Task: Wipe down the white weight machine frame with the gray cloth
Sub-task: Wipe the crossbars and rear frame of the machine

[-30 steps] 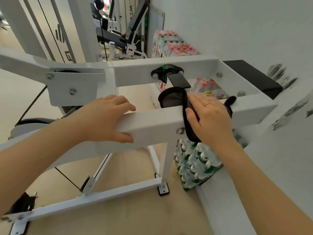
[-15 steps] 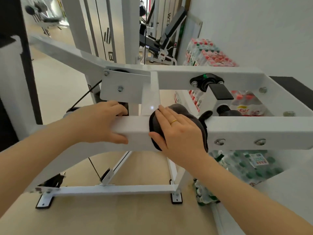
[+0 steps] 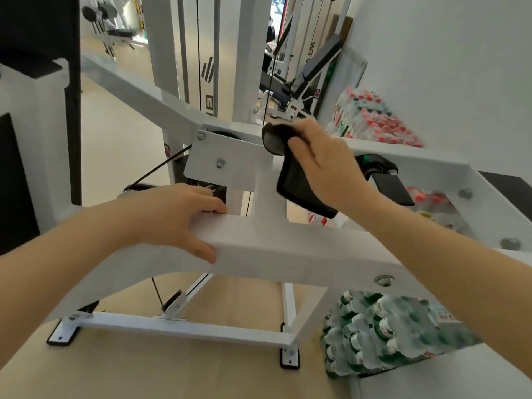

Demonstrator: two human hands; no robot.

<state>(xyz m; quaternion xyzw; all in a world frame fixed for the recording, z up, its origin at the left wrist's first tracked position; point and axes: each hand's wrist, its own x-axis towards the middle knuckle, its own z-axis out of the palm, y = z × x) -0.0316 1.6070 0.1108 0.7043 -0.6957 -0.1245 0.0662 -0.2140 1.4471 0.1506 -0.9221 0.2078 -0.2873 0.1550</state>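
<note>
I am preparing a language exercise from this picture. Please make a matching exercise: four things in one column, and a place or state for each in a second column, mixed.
Things:
1. left hand
2. right hand
3. gray cloth
4. green-capped bottles

Places or states:
A. on the floor, under the frame
B. gripping the near beam
C. hanging from a hand
D. raised by the far beam, holding something

Pairs: 1-B, 2-D, 3-C, 4-A

Head view — forward and down, close over frame (image 3: 288, 243)
</note>
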